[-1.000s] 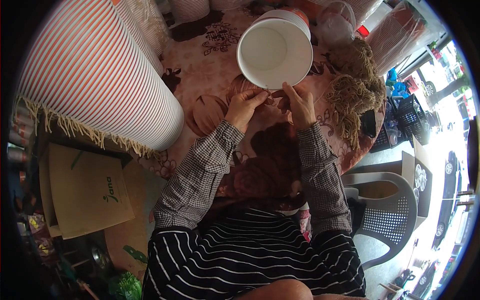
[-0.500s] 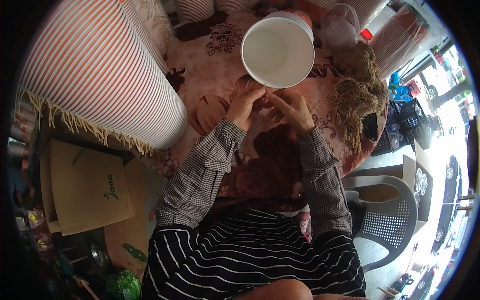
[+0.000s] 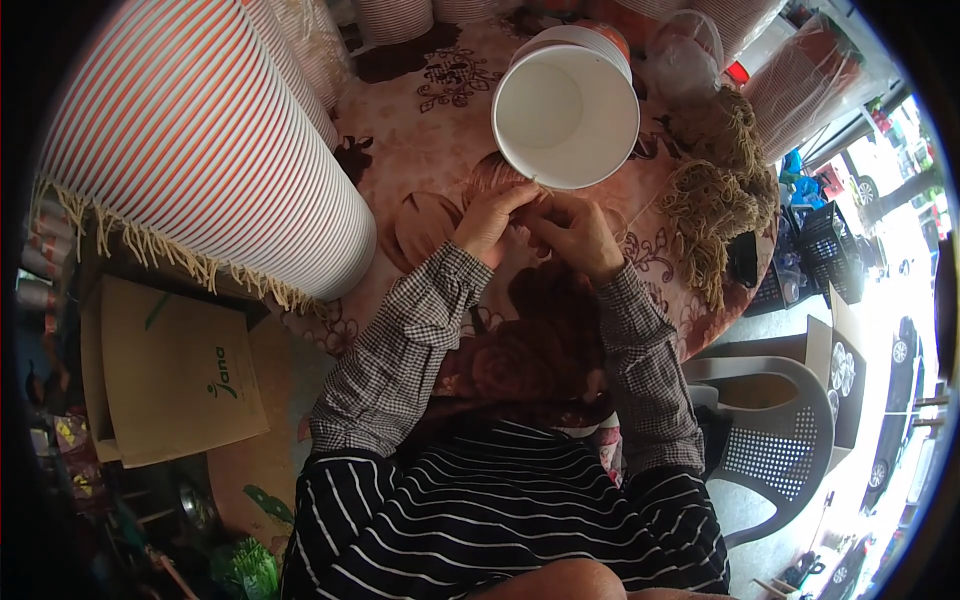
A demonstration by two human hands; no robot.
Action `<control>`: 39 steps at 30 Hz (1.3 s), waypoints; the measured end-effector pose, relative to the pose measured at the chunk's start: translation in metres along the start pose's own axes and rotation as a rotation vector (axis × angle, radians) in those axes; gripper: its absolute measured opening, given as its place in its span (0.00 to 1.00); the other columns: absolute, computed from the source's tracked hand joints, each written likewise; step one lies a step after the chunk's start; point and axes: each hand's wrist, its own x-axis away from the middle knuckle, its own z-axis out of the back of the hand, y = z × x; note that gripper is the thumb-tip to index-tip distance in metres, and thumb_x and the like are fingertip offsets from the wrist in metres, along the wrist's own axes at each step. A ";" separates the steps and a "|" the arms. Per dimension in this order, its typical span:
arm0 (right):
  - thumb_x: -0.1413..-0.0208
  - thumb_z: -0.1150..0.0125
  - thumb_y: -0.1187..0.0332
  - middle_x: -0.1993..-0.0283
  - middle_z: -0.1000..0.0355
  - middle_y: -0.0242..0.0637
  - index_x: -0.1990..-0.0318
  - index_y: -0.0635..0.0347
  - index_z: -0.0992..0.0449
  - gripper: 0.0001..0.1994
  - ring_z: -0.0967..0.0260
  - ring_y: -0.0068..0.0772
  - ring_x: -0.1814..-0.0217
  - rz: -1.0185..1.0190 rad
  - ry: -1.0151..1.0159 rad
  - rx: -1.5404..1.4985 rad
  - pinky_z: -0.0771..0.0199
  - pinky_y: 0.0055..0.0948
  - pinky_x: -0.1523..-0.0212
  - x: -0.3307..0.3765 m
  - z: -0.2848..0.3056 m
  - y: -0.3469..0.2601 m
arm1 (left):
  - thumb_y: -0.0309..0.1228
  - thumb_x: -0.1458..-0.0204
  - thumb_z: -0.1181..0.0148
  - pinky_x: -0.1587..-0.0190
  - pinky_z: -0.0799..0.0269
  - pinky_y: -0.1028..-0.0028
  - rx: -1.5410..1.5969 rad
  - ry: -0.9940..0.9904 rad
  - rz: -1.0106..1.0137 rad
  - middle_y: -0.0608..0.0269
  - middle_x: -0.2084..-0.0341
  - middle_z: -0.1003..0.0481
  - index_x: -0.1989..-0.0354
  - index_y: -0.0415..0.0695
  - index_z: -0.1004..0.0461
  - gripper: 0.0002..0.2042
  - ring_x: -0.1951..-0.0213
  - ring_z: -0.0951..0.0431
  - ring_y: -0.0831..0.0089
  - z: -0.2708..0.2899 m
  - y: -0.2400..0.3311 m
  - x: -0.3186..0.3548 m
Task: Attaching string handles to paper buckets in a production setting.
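A white paper bucket (image 3: 538,110) lies tipped on the cloth-covered table, its open mouth facing me. Just below its near rim, my left hand (image 3: 492,220) is closed, thumb and forefinger pinched at the rim's edge. My right hand (image 3: 578,232) meets it from the other side, fingers curled in a pinch. Between the fingertips is a thin tan string, mostly hidden; a faint strand trails from the right hand toward a heap of tan cords (image 3: 705,205) at the table's right side.
A big stack of striped buckets (image 3: 210,150) leans at the left over a fringed table edge. Bagged stacks (image 3: 815,85) stand at the far right. A cardboard box (image 3: 180,370) is low on the left, a grey plastic chair (image 3: 775,450) on the right.
The bucket has shifted slightly right and nearer. My right hand has drawn in toward the left, its fingers more curled; the left hand has barely moved.
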 end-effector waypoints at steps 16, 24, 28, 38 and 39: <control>0.47 0.41 0.74 0.75 0.28 0.33 0.68 0.67 0.27 0.04 0.30 0.19 0.75 0.040 -0.146 0.133 0.28 0.20 0.74 0.000 0.000 0.006 | 0.24 0.47 0.42 0.76 0.38 0.84 -0.407 0.269 -0.457 0.70 0.80 0.29 0.72 0.38 0.26 0.04 0.78 0.33 0.85 0.008 -0.024 -0.016; 0.50 0.41 0.73 0.75 0.26 0.37 0.65 0.65 0.24 0.07 0.29 0.23 0.74 0.100 -0.092 0.264 0.29 0.26 0.71 -0.003 -0.001 0.018 | 0.26 0.47 0.42 0.77 0.38 0.84 -0.339 0.231 -0.314 0.70 0.80 0.28 0.72 0.38 0.26 0.05 0.79 0.32 0.85 0.014 -0.016 -0.016; 0.50 0.41 0.73 0.74 0.26 0.38 0.64 0.65 0.25 0.07 0.29 0.24 0.73 0.144 -0.077 0.354 0.29 0.27 0.70 -0.006 0.000 0.022 | 0.29 0.46 0.42 0.76 0.36 0.83 -0.527 0.243 -0.313 0.68 0.79 0.25 0.70 0.37 0.25 0.08 0.78 0.30 0.84 0.018 -0.015 -0.019; 0.46 0.42 0.73 0.73 0.27 0.33 0.64 0.65 0.26 0.06 0.30 0.20 0.74 0.031 -0.238 0.128 0.29 0.22 0.72 0.004 -0.003 0.000 | 0.34 0.50 0.40 0.73 0.31 0.69 -0.997 0.383 -0.611 0.54 0.79 0.24 0.73 0.34 0.26 0.13 0.77 0.24 0.69 0.013 -0.004 -0.013; 0.45 0.42 0.72 0.73 0.27 0.32 0.63 0.65 0.25 0.06 0.31 0.20 0.75 0.020 -0.262 0.070 0.30 0.20 0.74 0.006 -0.004 -0.003 | 0.35 0.50 0.40 0.73 0.30 0.68 -1.082 0.427 -0.719 0.54 0.79 0.24 0.72 0.35 0.26 0.12 0.77 0.24 0.67 0.015 0.000 -0.012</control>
